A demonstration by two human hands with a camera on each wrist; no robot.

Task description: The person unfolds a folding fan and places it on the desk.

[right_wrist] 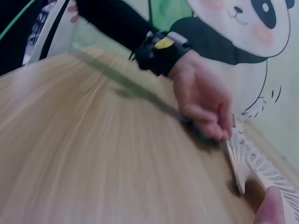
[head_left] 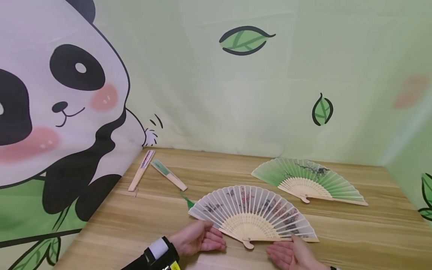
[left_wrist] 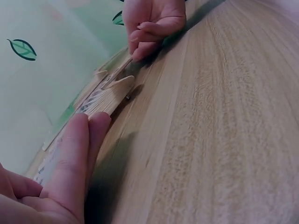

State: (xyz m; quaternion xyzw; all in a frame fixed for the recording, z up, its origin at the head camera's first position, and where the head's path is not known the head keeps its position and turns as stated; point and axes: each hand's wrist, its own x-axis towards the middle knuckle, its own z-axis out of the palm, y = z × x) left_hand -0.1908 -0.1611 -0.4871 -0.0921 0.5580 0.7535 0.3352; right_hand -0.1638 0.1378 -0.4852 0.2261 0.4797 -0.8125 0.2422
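A white folding fan (head_left: 251, 225) with dark and reddish flower prints is spread wide near the table's front, its pale ribs meeting at a pivot towards me. My left hand (head_left: 199, 238) pinches its left edge, thumb on top and the other fingers loosely curled below. At the right edge, my right hand (head_left: 291, 253) holds the outer rib between thumb and fingers. The left wrist view shows my left fingers (left_wrist: 70, 158) against the fan's ribs (left_wrist: 110, 95). In the right wrist view, only a fingertip (right_wrist: 272, 207) of my right hand appears, beside the fan (right_wrist: 268, 170).
Behind to the right lies an open green fan (head_left: 307, 180). Two folded fans, one with a purple-and-red print (head_left: 141, 170) and one green (head_left: 168, 174), lie at the back left. A green tassel (head_left: 189, 202) touches the white fan's left tip. A panda-printed backdrop (head_left: 202, 93) borders the wooden table (head_left: 111, 225).
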